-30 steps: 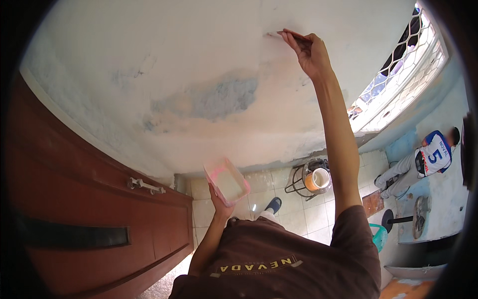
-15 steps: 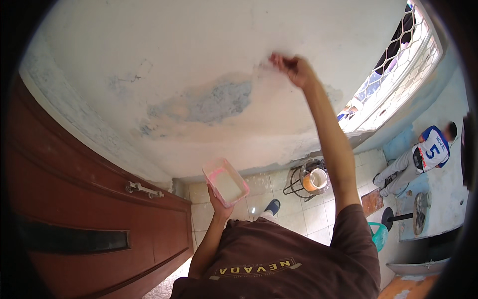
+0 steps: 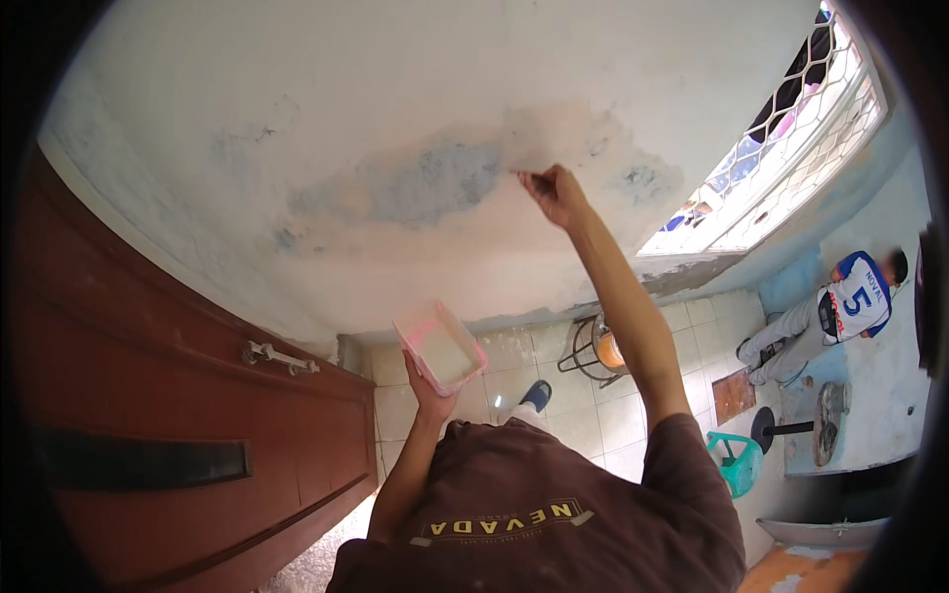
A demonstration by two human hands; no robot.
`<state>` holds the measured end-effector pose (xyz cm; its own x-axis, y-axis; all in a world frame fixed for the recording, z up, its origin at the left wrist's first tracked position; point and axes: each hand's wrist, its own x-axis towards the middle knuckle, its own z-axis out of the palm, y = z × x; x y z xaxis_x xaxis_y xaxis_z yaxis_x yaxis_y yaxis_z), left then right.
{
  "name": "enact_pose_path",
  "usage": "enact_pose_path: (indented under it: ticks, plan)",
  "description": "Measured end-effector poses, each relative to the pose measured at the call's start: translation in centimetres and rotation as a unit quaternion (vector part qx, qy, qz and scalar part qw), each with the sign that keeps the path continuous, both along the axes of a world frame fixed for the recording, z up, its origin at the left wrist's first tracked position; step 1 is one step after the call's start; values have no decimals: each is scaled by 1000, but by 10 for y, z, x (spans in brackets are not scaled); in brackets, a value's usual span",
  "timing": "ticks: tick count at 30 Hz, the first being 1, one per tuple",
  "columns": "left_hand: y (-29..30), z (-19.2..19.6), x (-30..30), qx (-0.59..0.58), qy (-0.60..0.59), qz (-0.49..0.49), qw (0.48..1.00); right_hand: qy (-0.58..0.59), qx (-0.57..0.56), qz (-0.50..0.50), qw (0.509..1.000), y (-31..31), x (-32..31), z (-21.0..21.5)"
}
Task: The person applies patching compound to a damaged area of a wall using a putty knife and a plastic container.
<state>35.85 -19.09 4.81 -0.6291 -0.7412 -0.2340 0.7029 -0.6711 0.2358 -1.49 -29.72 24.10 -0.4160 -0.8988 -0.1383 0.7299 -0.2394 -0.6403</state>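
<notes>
My left hand [image 3: 432, 402] grips a shallow pink plastic tub [image 3: 423, 334] from its side and underneath. Pale, whitish paste or liquid lies in the tub, which tilts a little. In front of me, the right arm is stretched out to the wall [image 3: 415, 94]. The fingers of my right hand [image 3: 557, 195] are pinched together close to the wall surface; a thin thing seems to stick out of them, too small to name. Left of that hand is a rough grey-blue patch [image 3: 440, 186] with smoother beige areas round it.
A brown door [image 3: 178, 385] with a handle stands at the left. Behind my right forearm, an orange pail [image 3: 609, 352] rests on a round metal-legged stool [image 3: 578, 358]. A green plastic stool [image 3: 733, 469], another person [image 3: 855, 304] and a grilled window [image 3: 786, 163] are at the right.
My right hand has come down and slightly left along the wall, to beside the rough patch. My left hand and the tub have shifted slightly up and left in the view.
</notes>
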Motion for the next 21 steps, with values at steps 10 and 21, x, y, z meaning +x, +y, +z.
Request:
enact_pose_path:
  ticks: [10,21]
  plan:
    - [5,-4,9,0,-18,-1,1000,95,-213,-28,972,17,24,222]
    - [4,6,3,-12,-10,4,1000,-72,-53,43,995,-21,-22,17]
